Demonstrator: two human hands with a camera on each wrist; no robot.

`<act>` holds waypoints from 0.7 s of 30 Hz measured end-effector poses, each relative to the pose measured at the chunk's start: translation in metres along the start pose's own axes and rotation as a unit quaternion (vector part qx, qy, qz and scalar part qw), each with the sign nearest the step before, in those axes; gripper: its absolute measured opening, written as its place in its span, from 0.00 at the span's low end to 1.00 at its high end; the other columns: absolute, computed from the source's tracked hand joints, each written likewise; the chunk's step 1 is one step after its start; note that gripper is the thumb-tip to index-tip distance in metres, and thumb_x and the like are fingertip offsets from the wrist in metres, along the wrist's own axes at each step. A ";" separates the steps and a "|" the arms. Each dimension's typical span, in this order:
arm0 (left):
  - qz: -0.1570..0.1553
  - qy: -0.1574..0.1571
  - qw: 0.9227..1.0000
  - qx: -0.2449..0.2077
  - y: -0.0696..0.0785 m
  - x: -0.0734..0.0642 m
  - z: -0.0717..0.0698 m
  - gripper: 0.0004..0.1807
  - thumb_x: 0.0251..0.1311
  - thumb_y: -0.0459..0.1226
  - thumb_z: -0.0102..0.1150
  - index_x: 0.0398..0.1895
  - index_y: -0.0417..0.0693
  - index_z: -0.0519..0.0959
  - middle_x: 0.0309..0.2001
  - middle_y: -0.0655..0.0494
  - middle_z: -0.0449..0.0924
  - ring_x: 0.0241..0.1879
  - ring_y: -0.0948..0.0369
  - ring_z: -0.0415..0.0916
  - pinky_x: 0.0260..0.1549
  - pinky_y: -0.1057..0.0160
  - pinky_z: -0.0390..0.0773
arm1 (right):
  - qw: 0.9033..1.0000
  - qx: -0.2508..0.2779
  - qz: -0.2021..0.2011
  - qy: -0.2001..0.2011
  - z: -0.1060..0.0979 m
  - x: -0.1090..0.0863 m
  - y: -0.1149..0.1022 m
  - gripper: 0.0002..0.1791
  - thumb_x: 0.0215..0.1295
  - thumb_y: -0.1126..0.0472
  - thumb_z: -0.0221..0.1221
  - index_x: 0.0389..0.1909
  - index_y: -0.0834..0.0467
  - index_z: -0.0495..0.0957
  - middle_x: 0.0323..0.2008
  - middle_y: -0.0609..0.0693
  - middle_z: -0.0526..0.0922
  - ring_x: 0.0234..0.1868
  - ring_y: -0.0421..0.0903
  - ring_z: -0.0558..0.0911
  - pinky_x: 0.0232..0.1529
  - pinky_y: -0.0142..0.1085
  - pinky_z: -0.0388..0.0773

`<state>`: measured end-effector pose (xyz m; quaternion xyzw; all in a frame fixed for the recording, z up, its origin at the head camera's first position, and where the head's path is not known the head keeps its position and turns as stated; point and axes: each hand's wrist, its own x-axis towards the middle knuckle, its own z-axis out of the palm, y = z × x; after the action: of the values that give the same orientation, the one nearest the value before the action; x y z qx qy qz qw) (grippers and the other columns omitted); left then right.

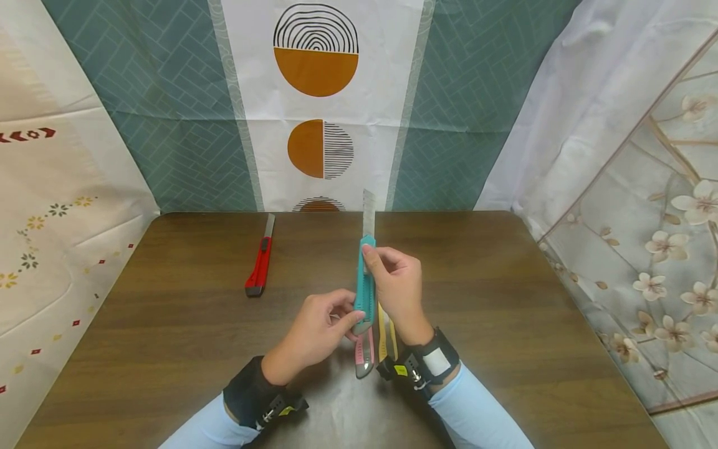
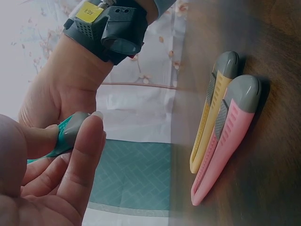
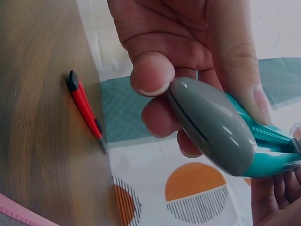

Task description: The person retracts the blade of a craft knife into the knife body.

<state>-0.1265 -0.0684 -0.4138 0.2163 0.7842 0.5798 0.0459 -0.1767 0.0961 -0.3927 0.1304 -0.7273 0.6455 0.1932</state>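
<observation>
Both hands hold a teal box cutter (image 1: 365, 284) upright above the table, its long blade (image 1: 368, 212) extended out of the top. My left hand (image 1: 316, 327) pinches the grey end cap (image 3: 211, 125) at the bottom between thumb and fingers. Higher up, my right hand (image 1: 398, 287) grips the teal body with its thumb (image 1: 373, 262) lying along the front near the blade end. Below the hands a pink box cutter (image 2: 228, 136) and a yellow box cutter (image 2: 214, 110) lie side by side on the table, partly covered in the head view.
A red box cutter (image 1: 260, 265) with its blade out lies on the left of the brown wooden table (image 1: 191, 324). A patterned cloth (image 1: 179, 125) hangs behind the table's far edge. Floral cloths (image 1: 662, 262) hang at the sides.
</observation>
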 end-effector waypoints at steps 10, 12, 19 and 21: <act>0.002 -0.001 1.000 0.008 0.000 0.000 -0.001 0.12 0.65 0.32 0.67 0.50 0.41 0.82 0.34 0.50 0.86 0.27 0.63 0.87 0.31 0.66 0.88 | 1.000 0.007 -0.005 -0.004 0.001 -0.001 0.001 0.11 0.71 0.57 0.65 0.37 0.60 0.88 0.27 0.58 0.86 0.25 0.42 0.81 0.26 0.29 0.81; 0.003 -0.001 1.000 0.008 0.000 0.000 -0.001 0.12 0.65 0.32 0.67 0.50 0.41 0.82 0.34 0.50 0.86 0.27 0.64 0.87 0.31 0.66 0.88 | 1.000 0.008 -0.007 -0.004 0.002 -0.001 0.002 0.11 0.71 0.56 0.65 0.37 0.60 0.88 0.27 0.58 0.86 0.25 0.42 0.81 0.26 0.30 0.82; 0.017 0.002 1.000 -0.004 -0.001 0.001 -0.002 0.11 0.65 0.32 0.66 0.49 0.39 0.82 0.34 0.48 0.86 0.27 0.65 0.87 0.30 0.66 0.88 | 1.000 0.010 -0.015 -0.015 0.001 -0.002 0.002 0.10 0.71 0.57 0.64 0.39 0.61 0.88 0.28 0.57 0.86 0.26 0.42 0.82 0.26 0.31 0.82; 0.022 0.002 1.000 -0.009 -0.002 0.001 -0.001 0.11 0.66 0.32 0.66 0.49 0.38 0.82 0.33 0.46 0.86 0.27 0.64 0.87 0.29 0.66 0.88 | 1.000 0.009 -0.016 -0.016 0.002 -0.003 0.002 0.10 0.71 0.58 0.64 0.40 0.61 0.88 0.29 0.57 0.87 0.26 0.42 0.82 0.26 0.31 0.82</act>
<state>-0.1283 -0.0698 -0.4150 0.2318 0.7741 0.5882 0.0333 -0.1752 0.0946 -0.3956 0.1546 -0.7225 0.6463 0.1907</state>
